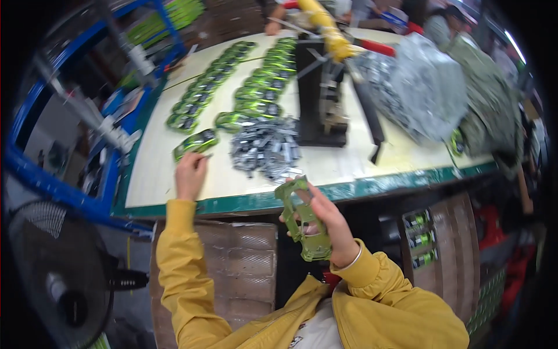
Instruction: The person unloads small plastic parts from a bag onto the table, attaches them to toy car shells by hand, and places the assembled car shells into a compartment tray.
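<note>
My right hand [332, 224] grips a translucent green plastic frame [304, 224] with openings through it, held up just off the table's front edge. My left hand [190, 176] is over the table near that edge, its fingers pinched together. A small dark bit shows at its fingertips, too small to name. Just beyond those fingers lies a green-and-black packaged item [196, 143]. To the right of the left hand is a heap of small grey metal-looking pieces [266, 148].
Rows of overlapping green-and-black items [212, 86] run back across the table [157, 174]. A black press-like stand [317, 99] with a yellow-wrapped part is mid-table. Clear plastic bags [427, 87] lie right. Cartons [247, 273] and a fan [61, 279] are nearer me.
</note>
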Tool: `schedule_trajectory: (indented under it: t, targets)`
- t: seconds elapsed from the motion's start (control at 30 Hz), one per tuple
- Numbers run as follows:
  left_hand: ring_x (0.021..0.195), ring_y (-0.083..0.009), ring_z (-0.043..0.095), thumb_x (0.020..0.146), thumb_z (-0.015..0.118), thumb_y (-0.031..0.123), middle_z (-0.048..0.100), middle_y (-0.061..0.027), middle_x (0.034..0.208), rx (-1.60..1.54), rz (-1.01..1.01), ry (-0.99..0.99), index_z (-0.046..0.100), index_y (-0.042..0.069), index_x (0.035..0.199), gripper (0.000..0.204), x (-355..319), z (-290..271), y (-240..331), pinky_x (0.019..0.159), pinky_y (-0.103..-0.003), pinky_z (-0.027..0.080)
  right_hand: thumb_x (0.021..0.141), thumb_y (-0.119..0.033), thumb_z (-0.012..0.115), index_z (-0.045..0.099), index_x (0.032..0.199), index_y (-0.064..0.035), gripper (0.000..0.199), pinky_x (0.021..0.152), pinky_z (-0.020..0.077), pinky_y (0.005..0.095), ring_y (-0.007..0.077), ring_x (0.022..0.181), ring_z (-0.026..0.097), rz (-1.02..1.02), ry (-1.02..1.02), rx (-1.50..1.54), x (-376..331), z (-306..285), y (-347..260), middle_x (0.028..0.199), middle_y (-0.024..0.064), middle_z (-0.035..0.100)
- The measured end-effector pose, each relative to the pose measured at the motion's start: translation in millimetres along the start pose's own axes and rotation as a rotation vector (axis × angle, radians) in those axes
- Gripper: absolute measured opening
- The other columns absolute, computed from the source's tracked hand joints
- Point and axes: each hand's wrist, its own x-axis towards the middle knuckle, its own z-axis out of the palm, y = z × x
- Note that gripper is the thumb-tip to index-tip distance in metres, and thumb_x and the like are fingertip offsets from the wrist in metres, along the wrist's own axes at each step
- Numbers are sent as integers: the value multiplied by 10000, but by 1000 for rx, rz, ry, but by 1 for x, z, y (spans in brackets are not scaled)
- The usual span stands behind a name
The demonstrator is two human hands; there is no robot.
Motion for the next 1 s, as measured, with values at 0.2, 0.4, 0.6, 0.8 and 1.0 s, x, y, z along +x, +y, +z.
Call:
schedule_trajectory:
  t: [0.2, 0.4, 0.6, 0.8, 1.0]
  targets:
    - [563, -187, 505, 747, 551, 44, 525, -94, 702, 20, 46, -48, 553, -20, 750, 64, 9, 9, 10, 536, -268, 412, 905, -314, 310, 469, 1085, -29, 372, 626, 516, 362, 253, 852, 567, -91, 130, 564, -32, -45, -46, 976, 138, 548]
    - [560, -133, 452, 765, 551, 57, 501, -57, 672, 11, 28, -61, 553, -13, 780, 71, 6, 9, 4, 533, -238, 382, 907, -299, 304, 479, 1069, -31, 359, 607, 515, 344, 260, 831, 564, -105, 102, 626, -35, -37, -62, 966, 151, 548]
    - [554, -120, 441, 762, 557, 62, 497, -49, 663, 2, 5, -66, 558, -8, 776, 72, 3, 8, -1, 530, -234, 375, 895, -326, 342, 493, 1082, -25, 385, 624, 504, 395, 270, 931, 513, -77, 69, 657, -37, -35, -68, 1024, 104, 538]
    - [552, -116, 437, 756, 564, 62, 497, -44, 660, -26, 1, -74, 563, -9, 764, 71, 3, 5, 0, 527, -232, 369, 902, -299, 324, 503, 1025, -30, 346, 591, 513, 345, 251, 833, 565, -90, 128, 616, -40, -26, -76, 937, 135, 561]
    - [537, -121, 431, 742, 570, 47, 474, -45, 653, -41, 3, -52, 557, -9, 740, 57, 4, 6, 2, 513, -235, 371, 902, -299, 327, 507, 1030, -34, 345, 597, 516, 356, 256, 851, 562, -82, 124, 627, -44, -22, -84, 946, 126, 563]
